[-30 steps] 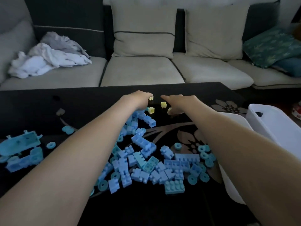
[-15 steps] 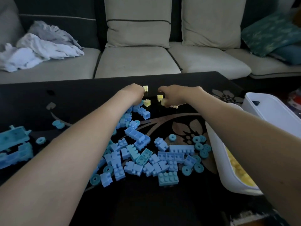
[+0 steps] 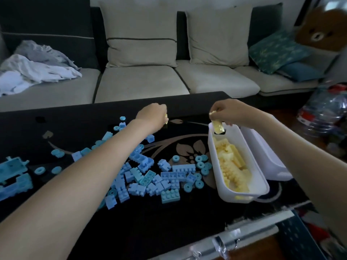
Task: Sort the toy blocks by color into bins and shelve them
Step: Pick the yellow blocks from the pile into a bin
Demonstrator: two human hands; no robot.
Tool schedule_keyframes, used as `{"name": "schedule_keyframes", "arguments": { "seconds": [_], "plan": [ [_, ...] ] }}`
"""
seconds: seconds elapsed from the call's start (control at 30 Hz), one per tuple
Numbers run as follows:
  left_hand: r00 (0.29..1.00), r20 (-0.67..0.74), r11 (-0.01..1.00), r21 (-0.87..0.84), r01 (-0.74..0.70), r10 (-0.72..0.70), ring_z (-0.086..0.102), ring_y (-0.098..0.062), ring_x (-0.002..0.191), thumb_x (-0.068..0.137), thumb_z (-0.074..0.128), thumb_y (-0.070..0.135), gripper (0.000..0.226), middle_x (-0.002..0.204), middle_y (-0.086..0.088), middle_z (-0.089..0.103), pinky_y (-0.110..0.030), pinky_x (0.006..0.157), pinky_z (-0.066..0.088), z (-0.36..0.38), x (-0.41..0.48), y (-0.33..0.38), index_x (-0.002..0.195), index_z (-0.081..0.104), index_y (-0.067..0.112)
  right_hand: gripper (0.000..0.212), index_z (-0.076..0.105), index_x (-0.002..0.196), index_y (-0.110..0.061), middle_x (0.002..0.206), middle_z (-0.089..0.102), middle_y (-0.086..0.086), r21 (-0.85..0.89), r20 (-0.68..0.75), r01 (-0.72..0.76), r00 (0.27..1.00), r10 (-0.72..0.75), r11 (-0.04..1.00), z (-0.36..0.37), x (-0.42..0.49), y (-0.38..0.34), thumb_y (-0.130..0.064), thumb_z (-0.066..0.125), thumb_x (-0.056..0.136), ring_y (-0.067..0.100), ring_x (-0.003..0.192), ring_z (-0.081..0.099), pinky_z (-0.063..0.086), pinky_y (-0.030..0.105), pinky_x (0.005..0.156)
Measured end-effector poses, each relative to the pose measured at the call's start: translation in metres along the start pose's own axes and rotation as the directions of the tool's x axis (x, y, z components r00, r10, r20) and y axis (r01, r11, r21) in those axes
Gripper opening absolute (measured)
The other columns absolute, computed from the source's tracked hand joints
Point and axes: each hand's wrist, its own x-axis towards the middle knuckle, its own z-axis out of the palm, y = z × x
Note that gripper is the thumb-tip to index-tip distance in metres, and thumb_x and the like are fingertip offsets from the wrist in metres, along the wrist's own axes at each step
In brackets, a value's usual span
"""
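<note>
Head view: sofa (image 3: 140, 81) (laundry (image 3: 35, 70)) behind blue blocks (image 3: 169, 174)

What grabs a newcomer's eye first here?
The sprawl of blue blocks across the middle of the black table hits first. Next comes the white bin at right, with yellow blocks inside. The right hand holds yellow pieces over its far end; the left hand grips a small yellow piece.

Left hand (image 3: 152, 114) underside hidden, yellow piece (image 3: 166, 118) barely peeking, shape unclear. Second white bin (image 3: 262, 152) half behind right forearm (image 3: 300, 156). Blue train parts (image 3: 13, 171) cut by left edge.
</note>
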Motion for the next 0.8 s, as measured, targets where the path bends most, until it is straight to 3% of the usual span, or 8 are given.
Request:
{"name": "schedule_keyframes", "arguments": {
  "seconds": [0.1, 0.2, 0.33, 0.47, 0.63, 0.8],
  "plan": [
    [0.984, -0.043, 0.968, -0.176, -0.179, 0.174, 0.054, -0.022, 0.097, 0.096, 0.050, 0.025, 0.021, 0.111, -0.005, 0.056, -0.034, 0.081, 0.046, -0.010, -0.018, 0.048, 0.113, 0.053, 0.013, 0.025, 0.060, 0.105, -0.011, 0.079, 0.064, 0.006, -0.160, 0.140, -0.080, 0.985, 0.103, 0.984, -0.006, -0.016, 0.011, -0.032, 0.053, 0.092, 0.018, 0.065, 0.058, 0.045, 0.023, 0.057],
    [0.951, -0.007, 0.902, -0.314, -0.297, 0.310, 0.056, -0.017, 0.097, 0.094, 0.056, 0.031, 0.029, 0.110, -0.001, 0.059, -0.034, 0.086, 0.048, -0.018, -0.035, 0.093, 0.118, 0.051, 0.015, 0.033, 0.056, 0.115, -0.012, 0.082, 0.066, 0.001, -0.247, 0.212, -0.116, 0.962, 0.170, 0.962, -0.009, -0.025, 0.015, -0.038, 0.048, 0.095, 0.017, 0.069, 0.061, 0.048, 0.023, 0.061],
    [0.906, 0.133, 0.906, -0.202, -0.372, 0.402, 0.056, -0.016, 0.106, 0.094, 0.053, 0.039, 0.037, 0.113, 0.006, 0.064, -0.036, 0.102, 0.028, -0.010, -0.040, 0.116, 0.124, 0.048, 0.019, 0.035, 0.051, 0.128, -0.014, 0.086, 0.066, 0.002, -0.158, 0.128, -0.137, 0.979, 0.158, 0.978, -0.022, -0.031, 0.017, -0.030, 0.048, 0.096, 0.014, 0.064, 0.055, 0.043, 0.020, 0.055],
    [0.916, 0.166, 0.924, -0.181, -0.337, 0.366, 0.054, -0.012, 0.109, 0.097, 0.043, 0.037, 0.030, 0.113, 0.011, 0.062, -0.033, 0.098, 0.021, -0.003, -0.036, 0.100, 0.124, 0.050, 0.025, 0.025, 0.057, 0.117, -0.016, 0.085, 0.065, -0.001, -0.145, 0.089, -0.066, 0.993, 0.080, 0.987, -0.029, -0.030, 0.013, -0.026, 0.048, 0.096, 0.013, 0.065, 0.057, 0.043, 0.021, 0.056],
    [0.966, 0.070, 0.964, -0.122, -0.237, 0.247, 0.052, -0.015, 0.114, 0.097, 0.034, 0.018, 0.035, 0.119, 0.006, 0.060, -0.031, 0.097, 0.021, -0.004, -0.032, 0.058, 0.124, 0.053, 0.027, 0.040, 0.046, 0.132, -0.017, 0.105, 0.061, 0.003, -0.095, 0.080, 0.050, 0.996, -0.043, 0.994, -0.005, -0.004, -0.012, -0.022, 0.055, 0.093, 0.014, 0.075, 0.062, 0.050, 0.022, 0.061],
    [0.994, 0.106, 0.998, -0.059, -0.031, 0.037, 0.049, -0.021, 0.121, 0.094, 0.036, 0.010, 0.041, 0.128, 0.001, 0.056, -0.039, 0.101, 0.024, 0.004, -0.022, -0.014, 0.128, 0.052, 0.026, 0.053, 0.037, 0.140, -0.021, 0.129, 0.052, 0.004, -0.047, 0.224, 0.171, 0.962, -0.156, 0.984, 0.036, 0.045, -0.050, -0.022, 0.058, 0.092, 0.020, 0.102, 0.059, 0.050, 0.029, 0.084]
  ]
}}
